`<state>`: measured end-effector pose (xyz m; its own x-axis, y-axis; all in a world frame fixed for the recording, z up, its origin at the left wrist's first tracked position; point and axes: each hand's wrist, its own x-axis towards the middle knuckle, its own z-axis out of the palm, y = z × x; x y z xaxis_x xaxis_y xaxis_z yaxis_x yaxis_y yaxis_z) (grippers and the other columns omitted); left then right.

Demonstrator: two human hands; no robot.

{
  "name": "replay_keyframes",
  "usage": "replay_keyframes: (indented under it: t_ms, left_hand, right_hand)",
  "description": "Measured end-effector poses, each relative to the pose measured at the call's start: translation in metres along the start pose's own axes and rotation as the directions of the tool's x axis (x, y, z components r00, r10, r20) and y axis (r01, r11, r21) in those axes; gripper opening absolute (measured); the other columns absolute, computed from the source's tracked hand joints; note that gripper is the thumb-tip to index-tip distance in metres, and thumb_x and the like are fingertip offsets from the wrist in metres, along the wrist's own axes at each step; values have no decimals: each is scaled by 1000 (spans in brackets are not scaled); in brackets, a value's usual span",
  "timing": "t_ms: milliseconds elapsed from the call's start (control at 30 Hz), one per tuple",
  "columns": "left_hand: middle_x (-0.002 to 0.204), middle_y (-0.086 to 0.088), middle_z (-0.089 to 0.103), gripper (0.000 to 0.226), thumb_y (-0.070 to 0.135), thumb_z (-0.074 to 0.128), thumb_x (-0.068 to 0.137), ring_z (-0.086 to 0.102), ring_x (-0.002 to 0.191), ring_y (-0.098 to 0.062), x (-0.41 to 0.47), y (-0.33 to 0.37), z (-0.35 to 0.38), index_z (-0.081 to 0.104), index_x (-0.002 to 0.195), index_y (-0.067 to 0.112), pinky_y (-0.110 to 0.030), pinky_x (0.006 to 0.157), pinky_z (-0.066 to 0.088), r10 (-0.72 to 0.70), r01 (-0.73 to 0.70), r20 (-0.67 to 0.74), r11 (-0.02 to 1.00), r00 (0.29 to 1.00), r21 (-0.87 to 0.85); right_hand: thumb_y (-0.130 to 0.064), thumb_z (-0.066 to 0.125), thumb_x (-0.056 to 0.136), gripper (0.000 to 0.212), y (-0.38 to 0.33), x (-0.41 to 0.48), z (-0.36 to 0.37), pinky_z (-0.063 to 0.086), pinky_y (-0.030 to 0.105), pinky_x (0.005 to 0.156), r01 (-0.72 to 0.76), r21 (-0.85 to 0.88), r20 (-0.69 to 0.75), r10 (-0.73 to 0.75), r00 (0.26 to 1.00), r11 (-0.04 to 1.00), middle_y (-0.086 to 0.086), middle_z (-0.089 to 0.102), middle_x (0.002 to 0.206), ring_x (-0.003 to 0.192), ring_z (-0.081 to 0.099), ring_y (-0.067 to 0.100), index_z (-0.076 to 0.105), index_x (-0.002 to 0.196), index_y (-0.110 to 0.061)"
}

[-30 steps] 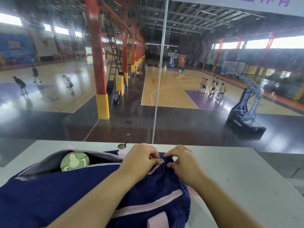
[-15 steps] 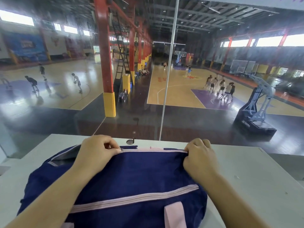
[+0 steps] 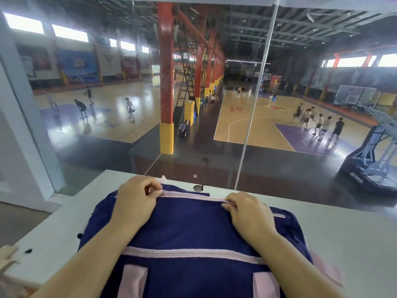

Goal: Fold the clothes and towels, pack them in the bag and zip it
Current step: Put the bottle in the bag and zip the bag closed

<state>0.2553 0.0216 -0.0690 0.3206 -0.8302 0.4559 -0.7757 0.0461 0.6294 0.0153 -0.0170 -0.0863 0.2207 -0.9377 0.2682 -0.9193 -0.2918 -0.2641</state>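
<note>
A navy blue bag (image 3: 189,229) with pink trim and pink straps lies on the white table (image 3: 343,233) in front of me. Its pink zipper (image 3: 193,195) runs along the top edge and looks closed between my hands. My left hand (image 3: 137,201) pinches the zipper pull at the bag's left end. At the zipper's right part, my right hand (image 3: 249,214) presses down and grips the bag's top edge. No clothes or towels show; the bag's inside is hidden.
A glass wall (image 3: 214,104) with a thin vertical post (image 3: 251,125) stands right behind the table's far edge, with basketball courts and players below. A small dark hook (image 3: 198,187) sits at the glass base. A white wall (image 3: 19,147) is at the left.
My left hand has drawn the zipper pull leftward along the bag, closing the opening; the green item seen inside earlier is now covered. My right hand held the right end throughout.
</note>
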Motion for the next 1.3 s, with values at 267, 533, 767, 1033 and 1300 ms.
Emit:
replay_keyframes:
  t_ms: [267,533,767,1033,1300]
  left_hand:
    - [80,1,60,23,-8,59,77,52,77,-17,10,-38,-21,66,70,13,-24,72,34,-101,107,-91,993,991,58]
    - [94,4,53,6,15,68,82,48,84,-9,6,-14,1,67,87,18,-10,66,33,68,-70,34,996,997,62]
    - [94,10,52,15,23,73,78,51,96,-15,-4,10,27,71,93,21,-27,89,38,192,-199,148,979,970,34]
    - [93,19,54,8,34,61,86,49,94,-8,-56,42,52,68,91,33,-36,90,44,363,-351,357,931,861,-101]
    - [113,17,38,41,60,57,74,32,106,-10,-106,63,71,55,110,40,-32,93,31,535,-571,414,820,736,-43]
  right_hand:
    - [-36,46,95,21,23,-1,-4,47,36,74,-115,2,-170,114,979,993,-5,65,101,95,59,24,65,99,-27]
    - [-35,42,98,25,24,25,-13,43,41,83,-180,76,-221,192,956,981,-4,62,108,104,54,24,66,102,-27]
    - [-36,52,93,17,28,40,-19,46,44,87,-146,118,-60,154,986,982,-3,60,103,101,54,24,66,99,-29]
    - [-39,63,85,31,51,-34,-33,37,30,98,86,106,-109,-74,991,991,-10,58,117,112,46,13,62,114,-28]
    - [-63,41,80,50,86,-111,-31,29,35,111,99,-18,44,-98,994,995,-20,48,129,125,38,9,55,123,-42]
